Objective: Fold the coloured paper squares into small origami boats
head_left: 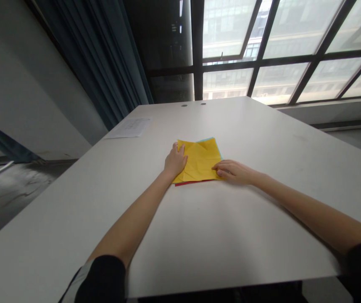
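Observation:
A creased yellow paper sheet (pixel 201 158) lies on top of a small stack on the white table (pixel 199 235). A light blue sheet (pixel 212 138) peeks out at the stack's far edge and a red sheet (pixel 189 183) at its near edge. My left hand (pixel 175 160) rests on the yellow sheet's left edge, fingers curled over it and pressing down. My right hand (pixel 234 171) lies at the sheet's near right corner, fingers stretched flat with the tips on the paper.
A printed white sheet (pixel 129 127) lies at the table's far left corner. Two small round holes (pixel 193 104) sit near the far edge. Large windows (pixel 281 46) stand behind the table, and a dark curtain (pixel 104 63) hangs at the left.

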Motion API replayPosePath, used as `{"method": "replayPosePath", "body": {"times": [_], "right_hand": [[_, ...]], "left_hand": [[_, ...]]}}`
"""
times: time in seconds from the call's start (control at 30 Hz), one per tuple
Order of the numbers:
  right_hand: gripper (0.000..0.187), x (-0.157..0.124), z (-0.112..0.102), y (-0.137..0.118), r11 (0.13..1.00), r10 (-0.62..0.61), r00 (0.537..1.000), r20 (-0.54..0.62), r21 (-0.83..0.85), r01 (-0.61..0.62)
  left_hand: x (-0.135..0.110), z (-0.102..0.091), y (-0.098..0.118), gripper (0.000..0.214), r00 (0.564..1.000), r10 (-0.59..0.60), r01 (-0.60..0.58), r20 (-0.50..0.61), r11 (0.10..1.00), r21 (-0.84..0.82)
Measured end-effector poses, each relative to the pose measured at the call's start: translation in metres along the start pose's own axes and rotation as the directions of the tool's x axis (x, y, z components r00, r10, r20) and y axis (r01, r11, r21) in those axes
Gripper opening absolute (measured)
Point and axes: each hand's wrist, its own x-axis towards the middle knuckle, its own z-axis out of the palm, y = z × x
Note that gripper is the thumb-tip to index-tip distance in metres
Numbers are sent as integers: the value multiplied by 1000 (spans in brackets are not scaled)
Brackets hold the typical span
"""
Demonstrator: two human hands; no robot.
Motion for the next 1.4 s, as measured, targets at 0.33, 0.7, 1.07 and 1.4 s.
{"method": "replayPosePath", "body": {"times": [0.33, 0.7, 1.07, 1.4], "right_hand": [[19, 10, 2, -14, 971, 69, 998, 0, -231, -67], [36, 22, 13, -20, 909, 105, 994, -40, -402, -112], [89, 15, 21, 20, 917, 305, 948, 90, -295, -267], [78, 34, 12, 45, 850, 451, 889, 82, -343, -399]], "left_hand": [[-8, -12, 27, 38, 939, 344, -344, -9, 936, -71], [-28, -16, 61, 49, 973, 71, -86, 222, 995, 59], [-25, -8, 50, 86, 884, -105, 40, 455, 988, 152], [-38, -13, 63, 92, 881, -106, 43, 462, 988, 147]]}}
